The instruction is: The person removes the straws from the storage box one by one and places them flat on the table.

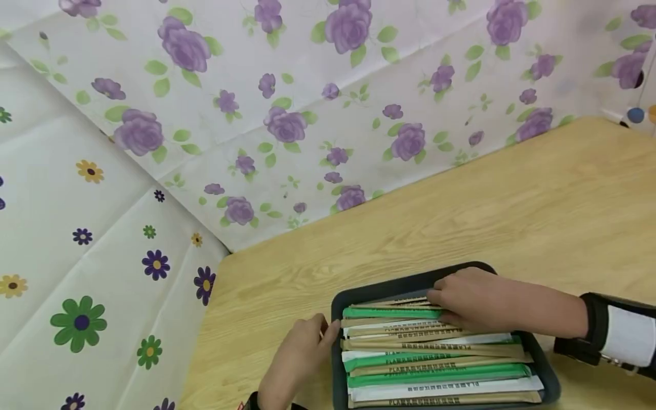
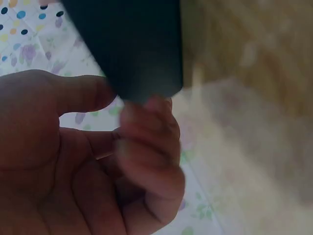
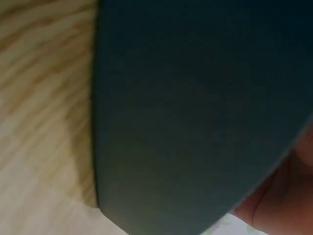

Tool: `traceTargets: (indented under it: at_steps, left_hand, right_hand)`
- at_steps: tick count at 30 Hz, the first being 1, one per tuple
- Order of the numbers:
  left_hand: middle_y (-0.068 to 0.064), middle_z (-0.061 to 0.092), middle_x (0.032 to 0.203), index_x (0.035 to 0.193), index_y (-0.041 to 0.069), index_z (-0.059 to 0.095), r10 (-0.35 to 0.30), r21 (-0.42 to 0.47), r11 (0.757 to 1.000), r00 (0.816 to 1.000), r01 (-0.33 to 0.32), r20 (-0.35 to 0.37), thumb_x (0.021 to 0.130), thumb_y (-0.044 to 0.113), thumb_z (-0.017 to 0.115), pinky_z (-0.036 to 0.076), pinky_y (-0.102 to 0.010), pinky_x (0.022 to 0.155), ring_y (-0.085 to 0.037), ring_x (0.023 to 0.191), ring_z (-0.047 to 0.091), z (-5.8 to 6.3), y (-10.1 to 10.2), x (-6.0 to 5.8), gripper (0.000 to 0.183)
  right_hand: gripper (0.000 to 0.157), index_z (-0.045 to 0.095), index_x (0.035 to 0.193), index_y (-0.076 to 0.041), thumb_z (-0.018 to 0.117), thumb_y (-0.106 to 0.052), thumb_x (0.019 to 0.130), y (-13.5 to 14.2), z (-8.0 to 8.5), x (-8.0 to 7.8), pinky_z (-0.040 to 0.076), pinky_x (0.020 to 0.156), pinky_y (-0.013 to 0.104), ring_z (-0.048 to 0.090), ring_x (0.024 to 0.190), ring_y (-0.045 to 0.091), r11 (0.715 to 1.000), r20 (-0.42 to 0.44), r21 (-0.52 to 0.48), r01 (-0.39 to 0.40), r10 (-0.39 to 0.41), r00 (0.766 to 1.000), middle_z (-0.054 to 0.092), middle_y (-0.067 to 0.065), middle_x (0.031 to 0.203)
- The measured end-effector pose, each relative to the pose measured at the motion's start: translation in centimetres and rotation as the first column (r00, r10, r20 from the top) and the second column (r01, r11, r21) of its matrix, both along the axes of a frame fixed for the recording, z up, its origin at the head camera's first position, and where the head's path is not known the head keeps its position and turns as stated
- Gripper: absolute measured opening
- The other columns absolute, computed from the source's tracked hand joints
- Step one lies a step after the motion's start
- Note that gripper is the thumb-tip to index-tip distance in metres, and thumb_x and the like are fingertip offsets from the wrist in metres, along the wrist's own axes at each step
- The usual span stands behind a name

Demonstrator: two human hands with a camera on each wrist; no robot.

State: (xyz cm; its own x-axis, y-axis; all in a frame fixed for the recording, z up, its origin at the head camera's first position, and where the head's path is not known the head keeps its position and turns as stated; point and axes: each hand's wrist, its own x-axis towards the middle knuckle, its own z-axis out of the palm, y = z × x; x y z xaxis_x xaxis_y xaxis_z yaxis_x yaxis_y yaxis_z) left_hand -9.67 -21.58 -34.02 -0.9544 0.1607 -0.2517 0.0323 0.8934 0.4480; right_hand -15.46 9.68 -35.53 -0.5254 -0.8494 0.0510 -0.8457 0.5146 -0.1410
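Note:
A dark plastic bin [image 1: 386,289] holds several long wrapped straws [image 1: 435,373] in green, white and brown sleeves with printed lettering. My left hand [image 1: 302,347] is at the bin's left end, its thumb at the rim. In the left wrist view, the bin's dark wall [image 2: 137,58] comes down between the thumb and curled fingers of that hand. Reaching in over the far right side, my right hand [image 1: 471,299] has its fingers bent around the far straws, with a green sleeve between thumb and fingers. Their tips are partly hidden. The bin wall [image 3: 190,112] covers most of the right wrist view.
The bin stands on a wood-grain table [image 1: 564,199]. Behind the table hangs a white cloth with purple roses [image 1: 287,125]. Another cloth with green and purple flowers [image 1: 79,322] hangs on the left. A strap with a white panel [image 1: 630,336] is around the right wrist.

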Motion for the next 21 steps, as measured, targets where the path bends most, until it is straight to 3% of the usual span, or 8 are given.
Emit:
traceTargets:
  at_steps: [4,10,12,17,19,21]
  left_hand:
    - [-0.003,0.043,0.058,0.087,0.006,0.053,-0.021,-0.012,1.0,0.999,0.02,-0.027,0.103,0.027,0.049,0.03,-0.027,0.044,-0.013,0.046,0.04,-1.0,0.8,0.5,0.028]
    - [-0.005,0.043,0.059,0.102,-0.004,0.052,-0.042,-0.151,0.988,0.99,0.022,-0.135,0.105,0.018,0.043,0.029,-0.029,0.043,-0.015,0.044,0.041,-1.5,2.1,0.5,0.023]
    - [-0.006,0.042,0.058,0.103,-0.004,0.05,-0.029,-0.181,0.983,0.99,0.004,-0.139,0.105,0.017,0.042,0.027,-0.029,0.042,-0.017,0.042,0.04,-1.6,2.4,0.5,0.022]
    - [-0.007,0.043,0.055,0.106,-0.004,0.045,0.004,-0.231,0.973,0.995,-0.026,-0.098,0.105,0.017,0.04,0.027,-0.03,0.041,-0.019,0.041,0.041,-2.0,2.5,0.4,0.021]
    - [-0.007,0.043,0.055,0.105,-0.003,0.045,0.009,-0.248,0.968,0.995,-0.032,-0.094,0.105,0.017,0.04,0.029,-0.031,0.04,-0.019,0.04,0.042,-2.3,2.4,0.4,0.021]
    - [-0.007,0.043,0.054,0.105,-0.003,0.044,0.014,-0.259,0.965,0.995,-0.038,-0.096,0.105,0.017,0.04,0.029,-0.03,0.039,-0.018,0.04,0.042,-2.5,2.3,0.5,0.02]
  right_hand:
    - [0.011,0.064,0.089,-0.019,0.072,-0.026,0.088,0.2,-0.8,0.0,0.042,0.052,0.023,0.051,0.06,0.005,0.999,-0.029,-0.036,-0.006,0.005,1.0,0.055,-0.008,0.075]
    - [0.018,0.056,0.08,-0.025,0.07,-0.024,0.09,1.0,-0.8,-0.5,0.035,0.05,0.02,0.04,0.058,-0.003,0.98,-0.049,-0.201,-0.01,0.0,0.999,0.044,-0.015,0.071]
    - [0.017,0.058,0.08,-0.025,0.072,-0.019,0.088,1.1,-0.7,-0.8,0.038,0.05,0.019,0.043,0.059,-0.005,0.953,-0.066,-0.303,-0.018,-0.002,0.998,0.047,-0.017,0.072]
    - [0.015,0.068,0.083,-0.016,0.078,-0.005,0.08,1.6,-0.4,-2.5,0.046,0.054,0.016,0.055,0.063,-0.004,0.848,-0.159,-0.529,-0.043,-0.049,0.986,0.061,-0.012,0.076]
    - [0.014,0.07,0.082,-0.012,0.078,-0.002,0.077,2.2,-0.4,-3.8,0.046,0.052,0.018,0.056,0.061,-0.002,0.828,-0.201,-0.559,-0.033,-0.096,0.975,0.062,-0.009,0.074]
    - [0.013,0.07,0.081,-0.009,0.079,-0.001,0.076,2.9,-0.5,-5.2,0.046,0.05,0.02,0.055,0.057,0.0,0.832,-0.221,-0.555,0.01,-0.159,0.962,0.062,-0.006,0.07]
